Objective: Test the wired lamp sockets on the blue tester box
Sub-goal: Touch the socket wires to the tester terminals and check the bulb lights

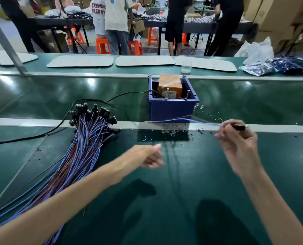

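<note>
Just right of the blue box point(170, 108) on the bench point(200, 174), the right hand point(239, 147) pinches a black socket point(240, 127). The left hand point(150, 156) hovers loosely open, empty, near the socket bundle point(87, 138).

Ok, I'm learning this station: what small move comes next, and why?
Probably swing the wires onto the two pins on the blue tester box: the right hand pinches a socket, and its blurred wires trail in front of the box, off the pins.

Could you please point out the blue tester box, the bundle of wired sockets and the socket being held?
blue tester box point(170, 110): head view, front wall.
bundle of wired sockets point(85, 147): head view, middle of the wires.
held socket point(239, 127): head view, black body.
</note>
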`<state>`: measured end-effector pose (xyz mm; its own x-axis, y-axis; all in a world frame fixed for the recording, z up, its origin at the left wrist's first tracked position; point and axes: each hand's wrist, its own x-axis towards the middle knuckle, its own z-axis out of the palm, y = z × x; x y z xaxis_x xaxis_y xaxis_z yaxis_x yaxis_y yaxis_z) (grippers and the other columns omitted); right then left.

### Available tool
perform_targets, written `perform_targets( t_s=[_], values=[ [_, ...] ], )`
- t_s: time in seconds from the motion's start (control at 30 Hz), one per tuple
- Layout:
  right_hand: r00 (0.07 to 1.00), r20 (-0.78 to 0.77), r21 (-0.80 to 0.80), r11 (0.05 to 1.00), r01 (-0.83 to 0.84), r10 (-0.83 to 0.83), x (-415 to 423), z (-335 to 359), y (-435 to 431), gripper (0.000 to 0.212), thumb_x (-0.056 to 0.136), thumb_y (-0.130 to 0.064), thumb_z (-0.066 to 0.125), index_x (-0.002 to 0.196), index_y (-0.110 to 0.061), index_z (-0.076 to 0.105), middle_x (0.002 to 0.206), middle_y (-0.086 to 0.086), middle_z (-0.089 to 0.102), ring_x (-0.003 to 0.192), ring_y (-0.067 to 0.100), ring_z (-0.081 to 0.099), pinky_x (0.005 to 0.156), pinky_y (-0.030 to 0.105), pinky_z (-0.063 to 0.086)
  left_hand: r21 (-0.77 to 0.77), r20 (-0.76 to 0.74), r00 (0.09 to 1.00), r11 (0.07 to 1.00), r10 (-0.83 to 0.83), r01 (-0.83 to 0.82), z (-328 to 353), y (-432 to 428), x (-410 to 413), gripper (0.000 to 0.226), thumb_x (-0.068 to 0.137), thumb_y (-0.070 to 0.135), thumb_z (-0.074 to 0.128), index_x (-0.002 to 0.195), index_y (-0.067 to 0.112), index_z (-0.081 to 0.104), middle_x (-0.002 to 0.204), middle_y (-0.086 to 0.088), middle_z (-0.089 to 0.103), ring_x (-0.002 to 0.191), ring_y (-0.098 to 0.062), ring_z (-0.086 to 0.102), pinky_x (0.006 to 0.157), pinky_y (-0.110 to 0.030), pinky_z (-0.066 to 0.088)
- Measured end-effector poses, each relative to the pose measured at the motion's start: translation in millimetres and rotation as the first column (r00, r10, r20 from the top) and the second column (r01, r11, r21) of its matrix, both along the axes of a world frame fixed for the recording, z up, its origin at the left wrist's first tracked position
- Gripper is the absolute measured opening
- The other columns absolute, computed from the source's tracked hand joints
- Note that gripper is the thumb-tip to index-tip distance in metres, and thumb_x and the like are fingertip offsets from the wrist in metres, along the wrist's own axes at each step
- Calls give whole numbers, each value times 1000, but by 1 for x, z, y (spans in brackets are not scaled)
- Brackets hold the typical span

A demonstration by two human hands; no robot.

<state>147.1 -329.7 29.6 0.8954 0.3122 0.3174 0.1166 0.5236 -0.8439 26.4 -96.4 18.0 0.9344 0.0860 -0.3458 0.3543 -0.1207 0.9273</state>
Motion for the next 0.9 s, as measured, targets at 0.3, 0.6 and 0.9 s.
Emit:
perform_targets(
  t_s=[0.3,0.6,0.9],
  values=[
    [939,-53,-133,930,-344,340,-43,-29,1,24,90,-29,45,72,-19,57,62,1,46,55,18,42,72,35,54,-873,-245,818,249,521,-420,17,-60,56,44,101,47,36,89,7,51,52,-2,52,39,-11,51,43,-19,48],
    [985,-156,-590,807,-31,-76,-15,-28,-13,11,84,-15,68,77,-10,75,51,-9,45,43,6,26,42,10,26,-326,263,746,784,612,-529,-26,-47,36,32,105,22,33,78,16,49,48,14,27,41,-4,22,39,-16,22],
    [991,-112,-540,832,-128,80,-35,-26,43,17,82,-5,71,76,-18,78,56,-2,60,46,6,44,49,14,39,54,351,934,995,58,-82,-51,-70,13,31,101,16,45,75,22,59,57,14,46,52,-3,35,54,-19,31]
  ],
)
